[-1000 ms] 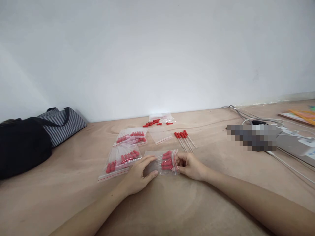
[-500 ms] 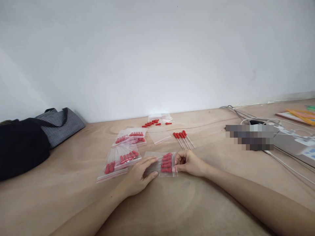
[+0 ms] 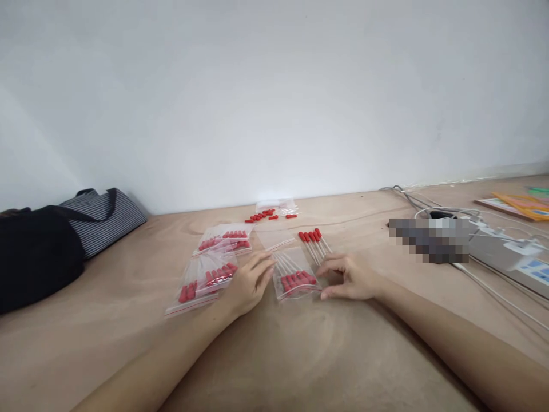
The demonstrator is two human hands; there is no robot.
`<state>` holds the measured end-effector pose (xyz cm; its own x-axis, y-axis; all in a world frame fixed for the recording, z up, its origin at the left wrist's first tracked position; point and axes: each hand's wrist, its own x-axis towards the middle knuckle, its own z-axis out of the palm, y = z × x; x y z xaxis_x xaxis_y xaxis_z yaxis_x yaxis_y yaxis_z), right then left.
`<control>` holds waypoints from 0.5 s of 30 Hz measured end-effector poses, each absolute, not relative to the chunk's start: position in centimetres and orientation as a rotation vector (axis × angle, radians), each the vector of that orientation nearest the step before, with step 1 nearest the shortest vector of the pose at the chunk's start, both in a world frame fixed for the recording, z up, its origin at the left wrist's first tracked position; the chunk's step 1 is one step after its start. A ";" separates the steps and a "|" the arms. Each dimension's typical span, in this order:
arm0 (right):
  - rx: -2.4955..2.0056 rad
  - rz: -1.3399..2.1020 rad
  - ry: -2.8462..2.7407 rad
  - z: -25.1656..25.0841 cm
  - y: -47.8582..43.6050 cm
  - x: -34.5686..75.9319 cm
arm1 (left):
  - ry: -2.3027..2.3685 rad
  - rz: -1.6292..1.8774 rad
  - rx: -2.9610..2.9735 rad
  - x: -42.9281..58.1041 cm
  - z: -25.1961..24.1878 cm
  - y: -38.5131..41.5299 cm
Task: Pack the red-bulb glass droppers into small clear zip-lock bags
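Observation:
A clear zip bag lies flat between my hands, its red-lined seal edge toward me. Inside it are several droppers with red bulbs and thin clear stems, the bulbs near the seal. My left hand rests at the bag's left side, fingers stretched out, their tips at its upper left edge. At the bag's right edge is my right hand, thumb and fingers apart with nothing between them; the thumb tip is close to the seal's corner. Just beyond it, several loose droppers lie in a row.
Filled zip bags overlap on the left. A flat zip bag lies beyond the middle one, with more loose droppers near the wall. A black bag stands far left; cables and a grey laptop-like slab lie right.
The filled bag has turned so its seal faces me instead of my right hand. My right hand has let go of it and opened, moving slightly right. My left hand has shifted a little.

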<state>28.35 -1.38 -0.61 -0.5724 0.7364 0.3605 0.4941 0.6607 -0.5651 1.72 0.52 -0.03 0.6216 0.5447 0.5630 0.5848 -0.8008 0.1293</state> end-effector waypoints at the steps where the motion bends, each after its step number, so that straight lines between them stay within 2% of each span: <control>1: -0.906 0.470 -2.374 -0.5 -1.6 28.4 | -0.906 -0.975 -2.816 1.7 -0.2 0.2; 6: -0.845 -0.041 -2.519 -1.1 -2.1 27.6 | -0.506 -0.896 -2.917 1.8 -0.2 -1.4; 10: -0.740 -0.414 -2.441 -2.0 -2.3 26.0 | -0.410 -0.821 -2.748 1.6 -0.1 -1.1; 15: -0.591 -0.721 -2.402 -2.1 -1.9 24.9 | -0.331 -0.755 -2.623 0.7 -0.1 -0.4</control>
